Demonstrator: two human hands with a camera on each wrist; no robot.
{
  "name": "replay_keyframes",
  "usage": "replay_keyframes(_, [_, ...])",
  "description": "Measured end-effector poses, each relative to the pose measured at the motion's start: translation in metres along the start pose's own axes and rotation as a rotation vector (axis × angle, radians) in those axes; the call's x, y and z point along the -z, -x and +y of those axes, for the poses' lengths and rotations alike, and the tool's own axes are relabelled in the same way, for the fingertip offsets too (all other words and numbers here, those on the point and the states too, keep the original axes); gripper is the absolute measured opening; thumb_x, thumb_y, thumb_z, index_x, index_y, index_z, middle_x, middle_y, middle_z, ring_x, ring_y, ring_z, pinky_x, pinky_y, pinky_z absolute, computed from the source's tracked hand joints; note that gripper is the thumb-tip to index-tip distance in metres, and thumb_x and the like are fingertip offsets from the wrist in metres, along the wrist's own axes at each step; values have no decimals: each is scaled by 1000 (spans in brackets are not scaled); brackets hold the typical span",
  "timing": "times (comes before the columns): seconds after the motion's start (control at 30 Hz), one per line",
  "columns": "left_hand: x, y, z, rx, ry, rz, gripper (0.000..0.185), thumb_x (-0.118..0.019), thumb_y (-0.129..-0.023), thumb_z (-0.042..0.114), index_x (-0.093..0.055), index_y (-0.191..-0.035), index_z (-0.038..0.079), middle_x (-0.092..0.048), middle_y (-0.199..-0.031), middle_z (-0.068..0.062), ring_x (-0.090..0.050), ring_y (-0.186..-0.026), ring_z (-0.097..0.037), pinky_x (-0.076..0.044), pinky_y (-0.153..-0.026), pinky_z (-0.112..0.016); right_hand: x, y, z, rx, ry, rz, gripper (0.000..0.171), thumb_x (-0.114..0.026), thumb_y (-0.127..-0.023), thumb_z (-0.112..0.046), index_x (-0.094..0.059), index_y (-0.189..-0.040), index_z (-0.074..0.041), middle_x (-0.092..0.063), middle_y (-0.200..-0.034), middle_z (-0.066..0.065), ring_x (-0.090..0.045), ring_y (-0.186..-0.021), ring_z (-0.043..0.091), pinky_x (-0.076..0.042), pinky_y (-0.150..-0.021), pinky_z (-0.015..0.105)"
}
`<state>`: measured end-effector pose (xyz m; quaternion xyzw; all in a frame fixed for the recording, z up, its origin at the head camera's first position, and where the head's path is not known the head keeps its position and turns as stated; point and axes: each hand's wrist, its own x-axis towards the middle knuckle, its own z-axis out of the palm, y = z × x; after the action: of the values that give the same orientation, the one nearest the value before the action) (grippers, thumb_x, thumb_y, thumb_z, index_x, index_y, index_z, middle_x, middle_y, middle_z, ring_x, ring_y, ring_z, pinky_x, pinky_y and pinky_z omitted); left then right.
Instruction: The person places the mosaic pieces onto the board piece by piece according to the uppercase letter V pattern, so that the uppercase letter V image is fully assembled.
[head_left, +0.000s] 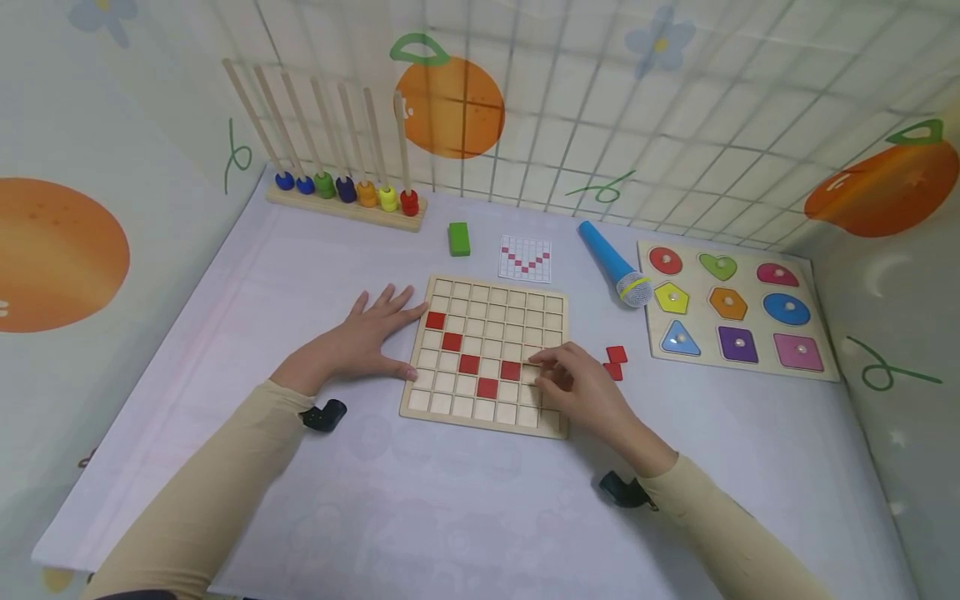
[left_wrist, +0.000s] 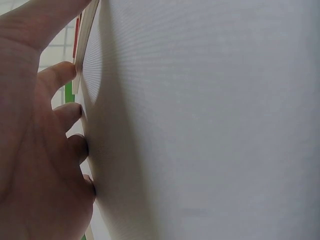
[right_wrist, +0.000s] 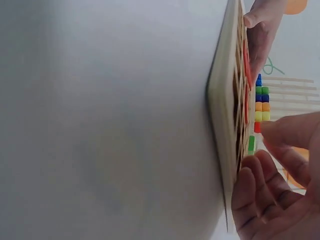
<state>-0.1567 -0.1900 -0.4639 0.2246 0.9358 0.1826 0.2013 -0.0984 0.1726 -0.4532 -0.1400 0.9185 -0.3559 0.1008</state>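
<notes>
A square wooden grid board point(head_left: 480, 423) lies on the table with several red square tiles point(head_left: 468, 364) set in its cells in a slanting line that turns up at the right. My left hand point(head_left: 367, 337) is spread flat at the board's left edge, its thumb and index fingertips touching the rim; the left wrist view shows the palm point(left_wrist: 45, 145) beside it. Over the board's right part, my right hand point(head_left: 581, 392) has bent fingers, the index fingertip low over a cell. No tile shows between its fingertips; whether they hold one cannot be made out.
Loose red tiles point(head_left: 617, 354) lie right of the board. Behind it are a pattern card point(head_left: 525, 258), a green block point(head_left: 459, 239) and a blue toy microphone point(head_left: 606, 254). A shape puzzle point(head_left: 701, 287) lies at right; a bead rack point(head_left: 348, 207) stands back left.
</notes>
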Motion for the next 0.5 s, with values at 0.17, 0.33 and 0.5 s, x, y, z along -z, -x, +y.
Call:
replay_keyframes(0.17, [0,-1,-1,5,-1,2,113,-75,-77,71,-20,-164,26,0,-172,-5,12,-156,-30,12,-123,-54,6,6,8,-10,13,7,32,-77,-91,-16,-71,-122,-18,-62,-103,-3,-58,-89,15,-55,-76,31])
replay_keyframes(0.33, [0,-1,0,6,0,2,113,-75,-76,71,-20,-164,26,0,-172,-6,12,-156,-30,12,-123,-55,14,13,15,-10,32,24,31,-77,-91,-15,-71,-121,-17,-62,-103,-2,-59,-89,16,-55,-77,33])
replay_keyframes(0.5, [0,-1,0,7,0,-2,113,-76,-76,70,-20,-164,26,0,-172,-6,12,-156,-31,12,-123,-55,23,20,26,-20,60,31,32,-76,-91,-14,-70,-123,-16,-62,-101,-1,-58,-88,16,-54,-76,33])
